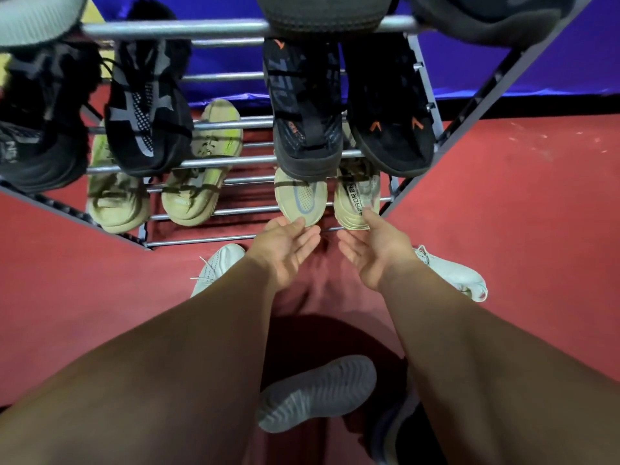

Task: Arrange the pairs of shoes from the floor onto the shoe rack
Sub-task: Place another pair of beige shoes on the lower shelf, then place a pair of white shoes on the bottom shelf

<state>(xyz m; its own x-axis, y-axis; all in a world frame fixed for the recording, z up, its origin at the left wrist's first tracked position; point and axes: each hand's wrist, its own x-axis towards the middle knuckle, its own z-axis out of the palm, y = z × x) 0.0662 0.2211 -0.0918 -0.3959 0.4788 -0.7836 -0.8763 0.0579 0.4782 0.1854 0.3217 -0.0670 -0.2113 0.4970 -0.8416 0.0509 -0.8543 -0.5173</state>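
A pair of beige shoes sits on a low shelf of the metal shoe rack point(208, 238): the left one point(301, 196) and the right one point(357, 200), heels toward me. My left hand point(285, 248) is open just below the left heel, fingertips touching it. My right hand point(372, 250) is open, with a fingertip on the right shoe's heel. Two white shoes lie on the red floor, one point(218, 268) left of my arms and one point(453, 273) to the right.
Black shoes point(147, 105) and black-orange shoes point(305, 105) fill the shelf above; olive shoes point(201, 169) sit at lower left. A grey-soled shoe point(315, 394) lies near my feet. A blue wall stands behind the rack.
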